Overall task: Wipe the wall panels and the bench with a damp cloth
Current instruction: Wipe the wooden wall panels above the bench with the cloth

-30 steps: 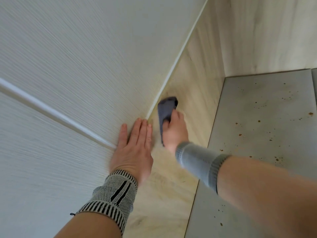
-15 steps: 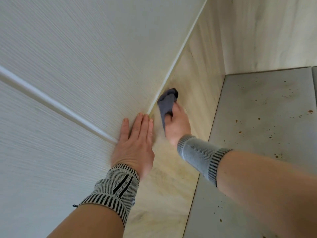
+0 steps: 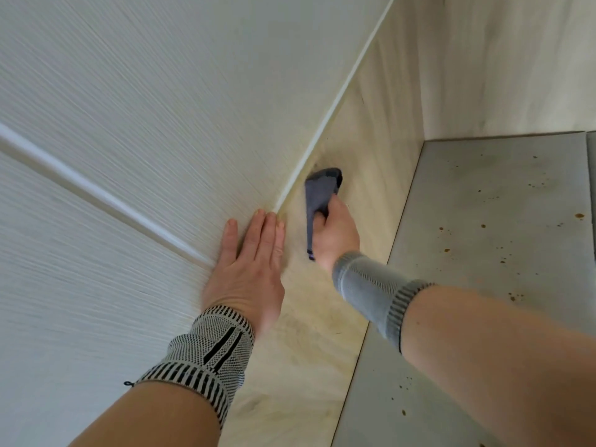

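A person's right hand (image 3: 335, 232) holds its grip clamped on a bunched dark grey-blue cloth (image 3: 319, 196), pressing it to the pale wood-grain wall panel (image 3: 371, 124) just beside the white corner trim strip (image 3: 325, 124). The left hand (image 3: 250, 269) lies flat, fingers straight and together, braced on the white ribbed wall panel (image 3: 161, 91). The wall-wiping step appears under way; next, likely, strokes along the corner, then the speckled grey surface (image 3: 483, 237) at right.
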